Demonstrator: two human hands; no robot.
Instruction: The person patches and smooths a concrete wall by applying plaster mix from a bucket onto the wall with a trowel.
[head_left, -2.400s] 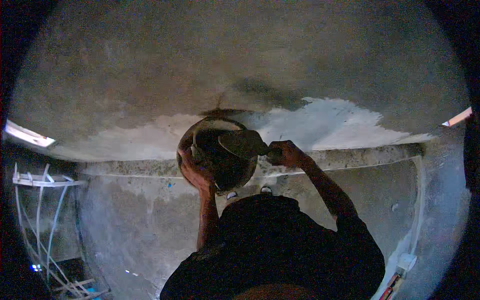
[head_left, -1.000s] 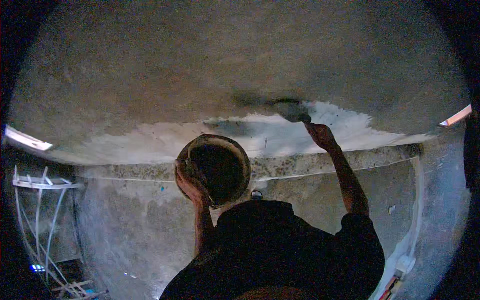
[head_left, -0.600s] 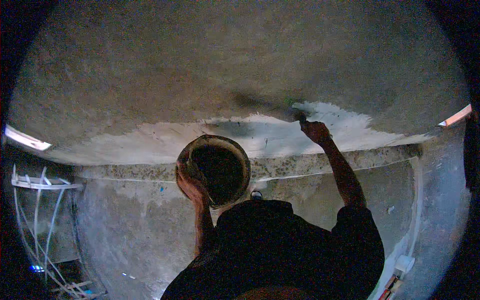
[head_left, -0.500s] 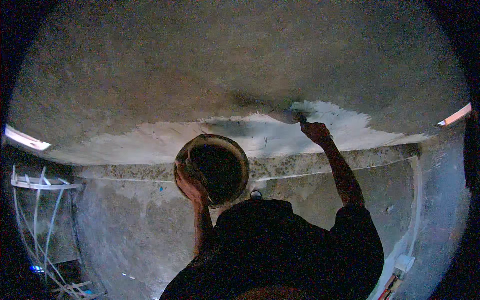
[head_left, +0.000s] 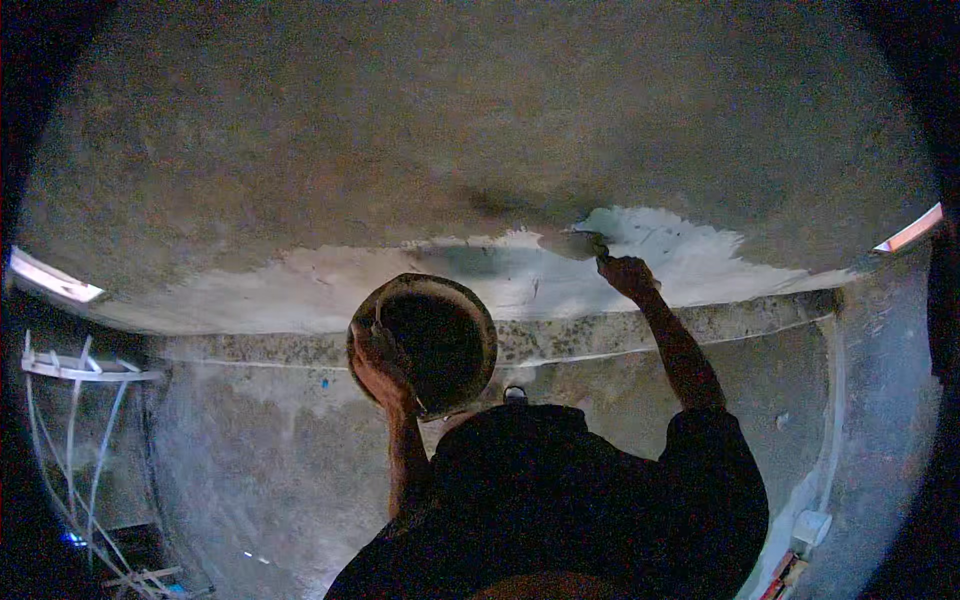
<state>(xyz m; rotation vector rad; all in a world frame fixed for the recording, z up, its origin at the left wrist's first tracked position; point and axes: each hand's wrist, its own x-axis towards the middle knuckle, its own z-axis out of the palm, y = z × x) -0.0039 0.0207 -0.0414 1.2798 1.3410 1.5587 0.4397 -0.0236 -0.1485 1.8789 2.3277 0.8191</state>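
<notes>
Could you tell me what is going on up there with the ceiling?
A person is plastering the ceiling. The right hand presses a trowel flat against it at the edge of the white plaster patch. The left hand holds a round pan up near head height. Much of the ceiling beyond the patch is bare grey.

- A dark, almost black top with short sleeves, loose over the shoulders.
- Both forearms bare below the sleeves.
- Left hand [head_left: 378, 362] and right hand [head_left: 626, 275] ungloved; no watch or rings visible.
</notes>
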